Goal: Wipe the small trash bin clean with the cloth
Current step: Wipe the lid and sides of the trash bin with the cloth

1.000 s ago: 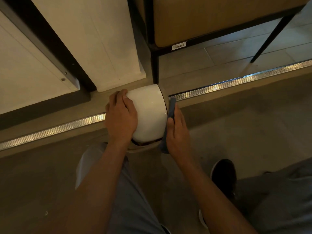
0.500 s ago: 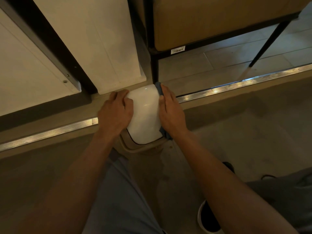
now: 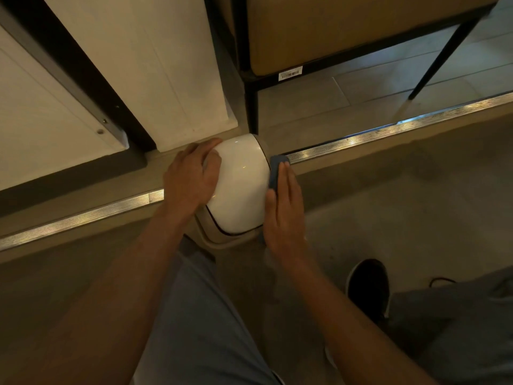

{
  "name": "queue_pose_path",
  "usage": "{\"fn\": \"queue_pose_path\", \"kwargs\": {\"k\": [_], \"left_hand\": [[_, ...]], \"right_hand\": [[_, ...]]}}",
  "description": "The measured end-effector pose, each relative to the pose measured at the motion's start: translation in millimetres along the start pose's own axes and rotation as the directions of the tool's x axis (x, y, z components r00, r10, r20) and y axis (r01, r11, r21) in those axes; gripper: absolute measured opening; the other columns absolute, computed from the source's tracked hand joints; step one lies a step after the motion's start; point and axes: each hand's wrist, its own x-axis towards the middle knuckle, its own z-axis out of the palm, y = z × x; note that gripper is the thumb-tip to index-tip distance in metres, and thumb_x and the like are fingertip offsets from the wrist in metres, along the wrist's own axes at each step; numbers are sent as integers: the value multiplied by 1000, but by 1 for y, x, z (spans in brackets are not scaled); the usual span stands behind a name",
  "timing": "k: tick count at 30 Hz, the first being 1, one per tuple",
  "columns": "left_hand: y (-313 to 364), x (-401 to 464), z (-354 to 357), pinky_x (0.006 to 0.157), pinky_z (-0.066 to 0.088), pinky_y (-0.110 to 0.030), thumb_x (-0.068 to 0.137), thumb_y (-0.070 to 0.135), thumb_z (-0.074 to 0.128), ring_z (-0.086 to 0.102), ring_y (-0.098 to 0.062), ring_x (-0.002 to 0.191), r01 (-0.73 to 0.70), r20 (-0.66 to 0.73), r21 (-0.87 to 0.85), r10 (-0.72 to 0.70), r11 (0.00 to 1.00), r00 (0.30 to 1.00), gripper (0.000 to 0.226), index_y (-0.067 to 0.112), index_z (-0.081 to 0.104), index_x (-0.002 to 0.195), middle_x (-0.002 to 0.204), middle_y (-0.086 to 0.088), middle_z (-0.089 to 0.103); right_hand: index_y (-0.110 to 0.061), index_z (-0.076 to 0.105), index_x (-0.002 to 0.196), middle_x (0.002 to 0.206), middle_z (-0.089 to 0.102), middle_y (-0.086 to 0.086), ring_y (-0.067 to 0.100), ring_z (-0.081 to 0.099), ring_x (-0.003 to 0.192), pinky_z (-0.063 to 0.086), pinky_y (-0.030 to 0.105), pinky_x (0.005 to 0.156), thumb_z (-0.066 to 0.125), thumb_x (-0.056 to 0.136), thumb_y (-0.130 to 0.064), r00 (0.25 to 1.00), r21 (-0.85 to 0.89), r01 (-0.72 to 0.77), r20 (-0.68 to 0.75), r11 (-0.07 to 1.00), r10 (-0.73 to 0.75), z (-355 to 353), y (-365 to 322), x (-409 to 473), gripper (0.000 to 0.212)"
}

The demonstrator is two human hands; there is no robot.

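Observation:
A small trash bin point(image 3: 240, 187) with a glossy white domed lid and a beige body stands on the floor at the middle of the view. My left hand point(image 3: 191, 176) grips the lid's left side. My right hand point(image 3: 283, 212) lies flat against the bin's right side and presses a blue cloth point(image 3: 276, 170) onto it. Only the cloth's upper end shows above my fingertips; the rest is hidden under my palm.
A metal floor strip point(image 3: 388, 129) runs across behind the bin. A white cabinet panel point(image 3: 155, 68) stands at the back left, and black furniture legs point(image 3: 252, 107) just behind the bin. My knee point(image 3: 200, 315) and a black shoe point(image 3: 367, 284) are close in front.
My right hand and the cloth slid from the lid's upper right edge down along the bin's right side. My left hand stayed on the lid's left side.

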Motion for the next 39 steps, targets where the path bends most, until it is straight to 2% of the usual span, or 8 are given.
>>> {"fn": "queue_pose_path", "kwargs": {"k": [5, 11, 15, 20, 26, 30, 34, 39], "left_hand": [[-2, -1, 0, 106, 41, -43, 99, 50, 25, 52, -27, 126, 11, -1, -19, -11, 1000, 1000, 52, 36, 51, 142, 140, -1, 56], [-5, -2, -1, 109, 40, -45, 100, 52, 24, 50, -26, 129, 30, -6, -35, -31, 999, 1000, 53, 35, 49, 143, 142, -1, 55], [-2, -1, 3, 108, 39, -44, 102, 48, 27, 50, -25, 128, 52, -25, -35, -53, 998, 998, 48, 36, 51, 142, 140, -1, 56], [-3, -2, 3, 109, 37, -42, 104, 44, 29, 50, -24, 128, 50, -33, -44, -51, 998, 998, 45, 35, 52, 142, 141, 0, 56], [-6, -1, 4, 110, 39, -43, 101, 49, 24, 52, -25, 128, 3, -16, -47, -4, 999, 1000, 53, 31, 51, 143, 141, -3, 56], [-4, -3, 3, 110, 38, -43, 99, 51, 21, 51, -26, 127, -3, -18, -42, 2, 999, 1000, 58, 29, 51, 143, 141, -6, 56], [0, -1, 3, 108, 38, -40, 100, 46, 24, 52, -27, 126, 38, -40, -39, -39, 999, 998, 55, 26, 55, 140, 139, -6, 58], [1, -1, 4, 108, 40, -40, 100, 41, 25, 54, -27, 126, 44, -63, -34, -46, 998, 997, 53, 23, 57, 138, 138, -6, 60]], "right_hand": [[-15, 17, 157, 164, 17, 8, 24, 14, 151, 20, 50, 120, 25, 105, -40, 996, -151, 86, -4, 985, -88, 8, -4, 5, 58], [-27, 44, 145, 143, 51, 2, 18, 46, 130, 38, 48, 110, 25, 105, -48, 949, 148, -260, 221, 954, 224, -9, -18, 82, 49], [-31, 27, 154, 157, 34, -3, 14, 32, 142, 31, 43, 116, 24, 102, -54, 987, 52, -83, 141, 995, 75, -5, -16, 57, 56], [-22, 23, 156, 164, 16, -1, 19, 11, 152, 19, 48, 121, 28, 105, -39, 997, -65, 73, 26, 995, -72, 5, -6, 5, 54], [-25, 31, 152, 157, 32, 1, 17, 33, 141, 27, 30, 110, 29, 107, -36, 989, -52, 21, 146, 998, -13, -5, -23, 69, 47], [-17, 54, 136, 140, 51, 5, 21, 50, 123, 33, 22, 97, 35, 106, -25, 947, -75, 139, 303, 987, -110, 1, -40, 118, 37], [-18, 61, 128, 132, 58, 4, 26, 50, 124, 37, 42, 108, 31, 101, -29, 908, -229, 311, 359, 922, -217, 13, -45, 122, 41], [-18, 51, 141, 146, 50, 3, 31, 33, 143, 19, 50, 117, 40, 100, -30, 893, -394, 447, 251, 804, -373, 13, -38, 78, 44]]}}
